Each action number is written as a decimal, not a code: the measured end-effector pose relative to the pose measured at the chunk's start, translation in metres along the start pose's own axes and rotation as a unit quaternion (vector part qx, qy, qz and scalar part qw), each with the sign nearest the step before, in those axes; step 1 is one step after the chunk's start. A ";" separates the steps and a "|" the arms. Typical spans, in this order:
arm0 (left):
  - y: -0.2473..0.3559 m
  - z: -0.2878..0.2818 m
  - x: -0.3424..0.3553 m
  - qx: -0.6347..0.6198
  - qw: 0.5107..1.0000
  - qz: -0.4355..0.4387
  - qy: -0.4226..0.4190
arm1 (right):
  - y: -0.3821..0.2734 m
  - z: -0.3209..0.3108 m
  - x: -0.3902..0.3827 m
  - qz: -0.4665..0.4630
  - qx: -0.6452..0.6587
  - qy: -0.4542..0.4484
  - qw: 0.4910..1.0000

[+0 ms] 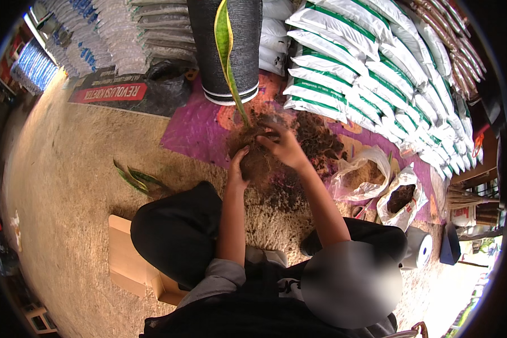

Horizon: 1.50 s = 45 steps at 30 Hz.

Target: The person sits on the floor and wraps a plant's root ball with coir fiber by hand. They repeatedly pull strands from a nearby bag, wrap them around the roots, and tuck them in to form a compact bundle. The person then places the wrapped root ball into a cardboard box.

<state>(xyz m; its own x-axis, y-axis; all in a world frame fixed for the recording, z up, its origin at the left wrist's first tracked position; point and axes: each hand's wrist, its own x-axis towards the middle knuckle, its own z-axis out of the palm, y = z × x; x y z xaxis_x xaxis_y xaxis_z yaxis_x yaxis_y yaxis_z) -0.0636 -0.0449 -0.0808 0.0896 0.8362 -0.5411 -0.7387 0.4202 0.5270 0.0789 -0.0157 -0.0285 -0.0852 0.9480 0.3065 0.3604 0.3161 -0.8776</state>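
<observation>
Seated low on a pale wooden stool (127,262), a person in dark trousers leans forward over a sandy concrete floor (62,186), both bare forearms reaching out from the lower edge. Just ahead, the left hand (238,163) cups the near side of a brown, fibrous root ball (257,156), fingers curled against the soil, while the right hand (284,145) is closed over its top and far side, so the clump is gripped between the two. From that clump rises a long green leaf with yellow edges (225,50), standing nearly upright. The root ball sits at the near edge of a purple plastic sheet (194,132), with a heap of loose dark soil (318,138) just beside it on the right. To the left, a few cut green leaves (135,179) lie on the floor, well apart from the hands. To the right, two clear plastic bags of soil (377,186) stand open near the person's knee. Beyond the hands stands a roll of black shade netting (231,50), and behind it white sacks with green stripes (366,67) are stacked against the back.
</observation>
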 end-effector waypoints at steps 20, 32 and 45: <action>-0.011 0.003 0.003 -0.126 0.979 0.064 -0.150 | -0.018 0.046 -0.040 0.025 0.021 0.082 0.996; -0.006 0.006 0.001 -0.020 0.997 0.064 -0.031 | -0.018 0.048 -0.042 0.058 0.163 0.074 0.982; 0.014 0.023 -0.037 0.488 0.775 0.401 -0.025 | 0.011 0.038 -0.035 0.028 0.081 0.129 0.988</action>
<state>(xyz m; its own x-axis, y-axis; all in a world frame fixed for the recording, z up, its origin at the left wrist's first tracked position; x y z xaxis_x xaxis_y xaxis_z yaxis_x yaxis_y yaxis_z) -0.0620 -0.0614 -0.0383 -0.0925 0.9688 0.2298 0.2856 -0.1953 0.9382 0.0503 -0.0444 -0.0626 0.1774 0.9304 0.3207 0.2030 0.2842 -0.9370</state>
